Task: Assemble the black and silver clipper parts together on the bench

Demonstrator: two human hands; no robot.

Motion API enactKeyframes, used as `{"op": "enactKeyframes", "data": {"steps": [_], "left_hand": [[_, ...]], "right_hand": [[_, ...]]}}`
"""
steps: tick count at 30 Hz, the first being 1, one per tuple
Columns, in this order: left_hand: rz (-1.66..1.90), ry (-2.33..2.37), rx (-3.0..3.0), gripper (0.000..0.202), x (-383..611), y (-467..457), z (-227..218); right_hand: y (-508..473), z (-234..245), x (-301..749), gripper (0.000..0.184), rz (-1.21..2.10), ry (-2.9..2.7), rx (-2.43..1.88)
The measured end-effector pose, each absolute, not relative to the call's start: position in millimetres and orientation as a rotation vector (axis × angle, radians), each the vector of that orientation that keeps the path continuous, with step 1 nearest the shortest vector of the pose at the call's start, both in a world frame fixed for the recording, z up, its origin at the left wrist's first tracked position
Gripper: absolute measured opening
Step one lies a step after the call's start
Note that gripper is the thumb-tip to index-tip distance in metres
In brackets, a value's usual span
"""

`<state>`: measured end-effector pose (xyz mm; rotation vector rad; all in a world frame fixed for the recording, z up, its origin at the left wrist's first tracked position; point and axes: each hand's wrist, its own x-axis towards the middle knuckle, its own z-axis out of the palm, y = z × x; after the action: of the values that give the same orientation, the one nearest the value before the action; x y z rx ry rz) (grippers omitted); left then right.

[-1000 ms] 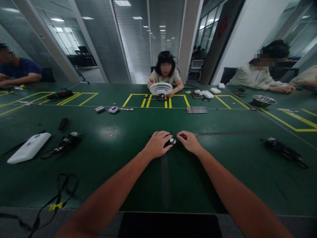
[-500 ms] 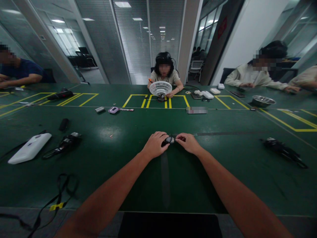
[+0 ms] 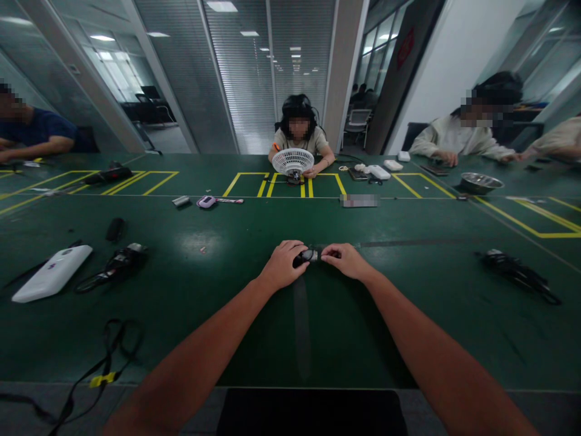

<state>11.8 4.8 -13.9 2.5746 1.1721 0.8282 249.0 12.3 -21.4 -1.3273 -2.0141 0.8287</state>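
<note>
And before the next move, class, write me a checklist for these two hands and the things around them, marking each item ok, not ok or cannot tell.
1. Left hand holds the small dark object: ok.
2. Right hand is at the object's pale end: ok, fingers pinched close by.
3. Right hand grips some part of it: cannot tell, too small to see.
4. White device is clear of the left hand: ok, well off to the left.
5. Black bundle is clear of the right hand: ok, well off to the right.
</note>
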Motion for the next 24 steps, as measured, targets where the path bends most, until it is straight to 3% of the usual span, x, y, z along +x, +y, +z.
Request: {"op": "enactKeyframes", "data": {"steps": [24], "left_hand": [[0.820,1.174,2.556,0.036,11.5,4.1,-13.8]], "right_hand": [[11.6,-24.9,245.5,0.018,0.755,-2.008,-1.306]]}}
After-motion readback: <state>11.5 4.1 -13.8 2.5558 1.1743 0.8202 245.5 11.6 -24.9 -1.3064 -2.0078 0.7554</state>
